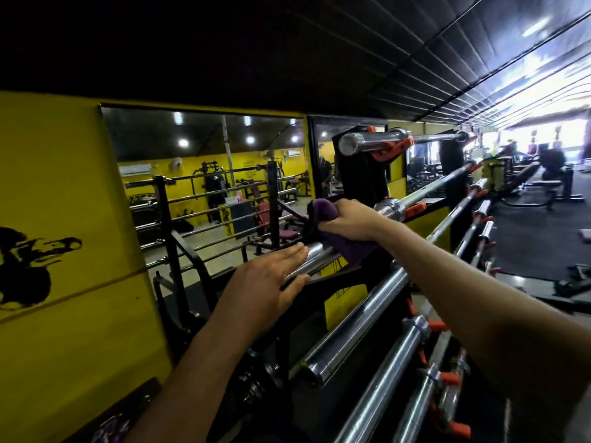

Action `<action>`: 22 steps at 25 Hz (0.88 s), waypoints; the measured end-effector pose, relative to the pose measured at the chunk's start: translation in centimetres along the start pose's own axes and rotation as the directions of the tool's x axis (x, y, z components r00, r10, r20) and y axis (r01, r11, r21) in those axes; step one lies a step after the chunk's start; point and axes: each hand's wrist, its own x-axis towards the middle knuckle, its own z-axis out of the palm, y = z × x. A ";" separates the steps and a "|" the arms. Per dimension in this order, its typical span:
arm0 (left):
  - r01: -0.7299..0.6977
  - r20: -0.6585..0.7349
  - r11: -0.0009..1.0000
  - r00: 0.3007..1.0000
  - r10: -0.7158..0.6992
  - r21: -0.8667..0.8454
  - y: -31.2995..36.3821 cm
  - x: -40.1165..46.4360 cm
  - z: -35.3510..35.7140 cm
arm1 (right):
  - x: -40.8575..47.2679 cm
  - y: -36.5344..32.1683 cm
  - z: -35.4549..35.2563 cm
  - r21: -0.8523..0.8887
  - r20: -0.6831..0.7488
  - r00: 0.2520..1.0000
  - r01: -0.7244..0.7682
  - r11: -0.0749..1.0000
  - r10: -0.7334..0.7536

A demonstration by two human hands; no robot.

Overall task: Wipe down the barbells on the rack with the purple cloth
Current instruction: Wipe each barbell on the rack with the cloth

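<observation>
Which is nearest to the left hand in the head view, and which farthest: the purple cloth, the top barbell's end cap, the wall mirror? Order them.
From the left hand:
1. Purple cloth, just up and right, in the right hand's grip.
2. Top barbell's end cap, higher on the rack.
3. Wall mirror, behind the rack.

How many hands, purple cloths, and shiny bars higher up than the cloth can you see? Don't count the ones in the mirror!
Hands: 2 (left hand, right hand)
Purple cloth: 1
Shiny bars above the cloth: 2 (top bar, next bar down)
Total: 5
</observation>
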 end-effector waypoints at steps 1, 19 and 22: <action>-0.009 -0.013 1.000 1.000 0.009 -0.003 0.0 0.1 0.0 | -1.1 -0.4 1.0 0.077 -0.049 0.996 0.075 0.994 -0.071; -0.054 0.087 0.981 0.994 0.071 -0.189 -1.6 0.0 -0.4 | -10.5 2.2 5.3 0.821 -0.466 0.790 0.218 0.528 0.399; -0.021 0.090 0.871 0.993 0.074 -0.490 -3.9 1.6 -1.3 | -12.5 5.1 7.6 0.912 -0.351 0.741 0.131 0.389 0.573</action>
